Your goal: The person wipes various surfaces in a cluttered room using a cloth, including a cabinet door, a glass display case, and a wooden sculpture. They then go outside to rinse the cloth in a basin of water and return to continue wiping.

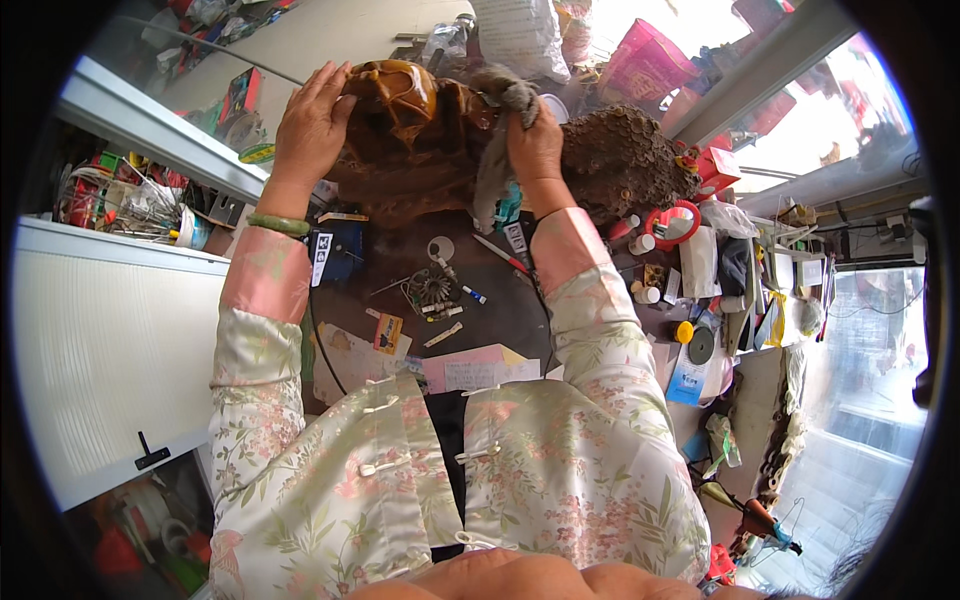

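Observation:
A glossy brown carved wood piece [400,95] stands at the far side of the dark table, its top amber and shiny. My left hand [312,125] rests against its left side with the fingers stretched out; a green bangle [278,224] circles that wrist. Beyond the carving's right part, my right hand [537,145] is closed on a grey rag [492,175]. One end of the rag bunches above my fingers and the rest hangs down beside the carving. Right of this hand sits a rough, knobbly dark brown mass [625,160].
On the dark table [400,240] lie a coil of small parts [432,290], a red-and-white pen [500,255] and papers [475,372]. A red tape roll [673,224], small bottles and a yellow-capped jar [682,331] crowd the right. A white sack [520,38] stands behind.

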Available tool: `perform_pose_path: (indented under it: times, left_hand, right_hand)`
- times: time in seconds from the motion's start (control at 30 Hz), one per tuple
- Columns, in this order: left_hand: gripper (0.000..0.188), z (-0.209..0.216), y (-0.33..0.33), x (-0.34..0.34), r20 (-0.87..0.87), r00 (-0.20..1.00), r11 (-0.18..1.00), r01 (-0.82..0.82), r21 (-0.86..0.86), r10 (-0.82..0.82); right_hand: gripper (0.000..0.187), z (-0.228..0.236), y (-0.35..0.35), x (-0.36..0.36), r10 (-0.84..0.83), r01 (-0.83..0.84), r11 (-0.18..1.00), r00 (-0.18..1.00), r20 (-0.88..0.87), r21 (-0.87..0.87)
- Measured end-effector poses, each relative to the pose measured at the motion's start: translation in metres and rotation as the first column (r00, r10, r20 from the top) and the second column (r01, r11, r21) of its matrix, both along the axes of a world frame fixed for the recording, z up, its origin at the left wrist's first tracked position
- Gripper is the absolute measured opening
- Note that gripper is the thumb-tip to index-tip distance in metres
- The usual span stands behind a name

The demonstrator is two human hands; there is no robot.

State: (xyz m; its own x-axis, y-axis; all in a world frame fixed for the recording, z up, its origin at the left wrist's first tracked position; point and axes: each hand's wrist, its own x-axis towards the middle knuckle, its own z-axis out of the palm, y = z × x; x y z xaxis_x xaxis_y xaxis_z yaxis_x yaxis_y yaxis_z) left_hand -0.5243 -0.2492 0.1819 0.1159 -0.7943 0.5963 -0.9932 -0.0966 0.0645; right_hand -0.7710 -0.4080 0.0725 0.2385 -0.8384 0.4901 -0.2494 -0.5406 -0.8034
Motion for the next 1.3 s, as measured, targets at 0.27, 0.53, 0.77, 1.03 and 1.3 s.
perform_pose_path:
  times: [0.27, 0.53, 0.77, 1.03, 1.3]
  left_hand:
    - [0.04, 0.0, -0.002, 0.0, 0.013, 1.0, 1.0, -0.007, -0.006, 0.007]
    - [0.039, -0.001, -0.002, 0.0, -0.036, 0.999, 1.0, 0.014, -0.012, -0.014]
    - [0.039, -0.004, -0.003, 0.004, 0.006, 1.0, 1.0, 0.024, -0.015, -0.024]
    - [0.04, -0.003, -0.004, 0.005, -0.009, 1.0, 1.0, 0.016, 0.021, -0.016]
    - [0.038, 0.0, -0.001, 0.001, 0.011, 0.999, 0.999, 0.033, -0.027, -0.033]
  right_hand:
    - [0.024, 0.017, 0.016, 0.02, 0.038, -0.04, 0.999, 0.956, 0.29, 0.001]
    - [0.044, -0.002, 0.032, 0.017, -0.057, 0.081, 0.955, 0.994, 0.093, -0.284]
    - [0.034, 0.005, 0.013, 0.01, 0.04, -0.013, 0.995, 0.959, 0.279, -0.099]
    - [0.028, -0.016, 0.003, -0.001, -0.254, 0.237, 0.964, 0.956, -0.145, -0.121]
    - [0.034, 0.056, -0.02, -0.012, -0.1, 0.072, 0.994, 0.907, 0.409, 0.083]
